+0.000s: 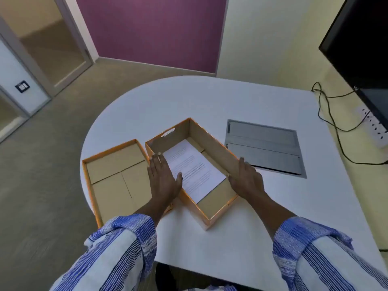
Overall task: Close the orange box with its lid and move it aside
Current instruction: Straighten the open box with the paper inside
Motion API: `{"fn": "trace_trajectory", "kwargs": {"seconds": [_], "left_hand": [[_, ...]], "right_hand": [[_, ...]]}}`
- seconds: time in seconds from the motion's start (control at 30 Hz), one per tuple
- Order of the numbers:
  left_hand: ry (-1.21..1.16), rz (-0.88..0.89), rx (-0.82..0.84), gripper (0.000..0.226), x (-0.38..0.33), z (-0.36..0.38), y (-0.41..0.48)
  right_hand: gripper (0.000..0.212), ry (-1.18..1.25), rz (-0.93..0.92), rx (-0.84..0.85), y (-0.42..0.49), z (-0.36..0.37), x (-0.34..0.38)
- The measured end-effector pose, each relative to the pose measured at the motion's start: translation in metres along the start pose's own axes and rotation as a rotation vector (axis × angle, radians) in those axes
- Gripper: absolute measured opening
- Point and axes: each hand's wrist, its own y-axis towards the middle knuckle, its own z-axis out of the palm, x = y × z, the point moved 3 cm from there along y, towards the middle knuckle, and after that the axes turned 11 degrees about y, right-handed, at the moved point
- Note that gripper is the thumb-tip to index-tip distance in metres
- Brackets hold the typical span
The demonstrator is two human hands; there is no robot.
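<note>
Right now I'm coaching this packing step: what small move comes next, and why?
Probably the left hand should reach left for the lid. The orange box stands open with a paper sheet inside, and the lid lies upturned beside it, untouched.

Open orange box holds paper; lid upturned just left.

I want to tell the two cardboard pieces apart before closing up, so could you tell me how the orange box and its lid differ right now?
The orange box has tall walls; the lid has a shallow rim. The box holds a printed sheet; the lid holds nothing. The left hand and right hand rest on the box's sides; the lid lies untouched. Both sit open side up, orange outside, brown inside.
</note>
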Motion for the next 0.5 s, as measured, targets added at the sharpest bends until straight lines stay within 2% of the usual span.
{"fn": "trace_trajectory", "kwargs": {"seconds": [0.1, 0.17, 0.23, 0.33, 0.5], "left_hand": [[-0.184, -0.190, 0.086, 0.096, 0.002, 0.005, -0.005], [-0.300, -0.261, 0.142, 0.087, 0.001, 0.010, -0.008], [-0.403, -0.289, 0.189, 0.074, -0.001, 0.013, -0.009], [-0.506, -0.355, 0.221, 0.067, 0.000, 0.017, -0.007], [-0.565, -0.315, 0.139, 0.058, 0.003, 0.018, -0.005]], "right_hand": [[0.080, 0.007, -0.007, -0.037, 0.000, -0.001, -0.002], [0.078, -0.005, -0.009, -0.043, 0.001, -0.002, -0.001], [0.075, -0.027, -0.015, -0.053, 0.000, -0.002, 0.000], [0.070, -0.020, -0.002, -0.061, -0.001, -0.004, -0.001], [0.064, 0.096, 0.084, -0.057, -0.005, -0.006, -0.012]]}}
